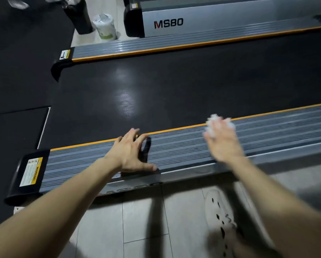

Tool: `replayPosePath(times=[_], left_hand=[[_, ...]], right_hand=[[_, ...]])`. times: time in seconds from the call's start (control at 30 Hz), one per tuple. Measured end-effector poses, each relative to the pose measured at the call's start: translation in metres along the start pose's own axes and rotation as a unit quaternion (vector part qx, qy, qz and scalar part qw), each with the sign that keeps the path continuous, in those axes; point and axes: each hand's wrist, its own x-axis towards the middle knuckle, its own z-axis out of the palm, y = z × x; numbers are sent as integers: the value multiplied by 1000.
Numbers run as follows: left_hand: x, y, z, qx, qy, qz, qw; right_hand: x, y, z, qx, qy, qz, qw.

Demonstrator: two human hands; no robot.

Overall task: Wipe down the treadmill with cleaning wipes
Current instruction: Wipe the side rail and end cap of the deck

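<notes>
Beside the orange belt edge (174, 128), right hand (224, 144) presses wipe (214, 119) on rail (286, 127).

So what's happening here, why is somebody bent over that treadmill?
A person is cleaning the treadmill by hand. Their right hand presses a crumpled white wipe onto the ribbed side rail nearest them. That hand is blurred, so it seems to be mid-stroke. Their left hand rests with fingers spread on the same rail, closer to its end cap, apparently for support. A tub of wipes stands on the floor beyond the treadmill's far side.
</notes>
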Motion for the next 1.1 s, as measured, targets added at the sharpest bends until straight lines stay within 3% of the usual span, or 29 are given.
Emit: replayPosePath(times=[0.07, 0.13, 0.3, 0.37, 0.47, 0.53, 0.6, 0.8, 0.97, 1.0, 1.03, 1.1], left_hand=[[21, 5, -4, -2, 10, 21, 1000], [39, 15, 2, 3, 12, 29, 1000], [51, 34, 33, -25, 97, 36, 994], [48, 34, 29, -49, 90, 37, 994], [51, 31, 14, -65, 45, 42, 996], [41, 20, 12, -71, 57, 5, 996], [19, 6, 17, -79, 118, -68, 988], [-57, 3, 41, -49, 127, -166, 977], [-64, -14, 30, -62, 81, -146, 984], [-64, -19, 26, -81, 76, -136, 984], [-64, -25, 24, -99, 76, -128, 984], [-67, -34, 20, -118, 90, -129, 981]], right_hand=[[5, 79, -1, 57, -45, 124, 990], [10, 111, -6, 88, -82, 159, 980], [12, 42, -19, 116, -48, 74, 989], [5, 11, -22, 129, -50, 20, 990], [-3, 3, -30, 159, -81, 5, 984], [-2, 15, -27, 167, -74, -9, 983], [-1, 29, -22, 153, -59, -29, 986], [-16, 41, -8, 145, -28, 15, 989], [1, -30, -7, 181, 2, 170, 969], [2, -60, -14, 162, 29, 126, 978], [0, -96, -23, 127, 60, 28, 990], [-20, -177, -33, 96, 63, -237, 965]])
